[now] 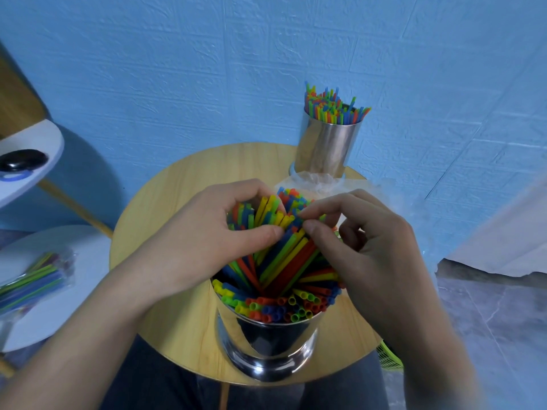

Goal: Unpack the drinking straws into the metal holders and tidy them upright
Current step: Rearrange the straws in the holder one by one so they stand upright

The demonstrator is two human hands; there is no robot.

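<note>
The metal holder stands at the round table's near edge, bare wood left of it; its straws lean, long axes tipped toward its far rim. Left hand clasps their tops; right hand pinches tips.

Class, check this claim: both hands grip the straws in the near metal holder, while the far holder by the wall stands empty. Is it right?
One thing is wrong: the far holder is not empty; the head view shows it full of upright coloured straws. The rest stands: the left hand and right hand both grip the leaning straws in the near holder.
</note>
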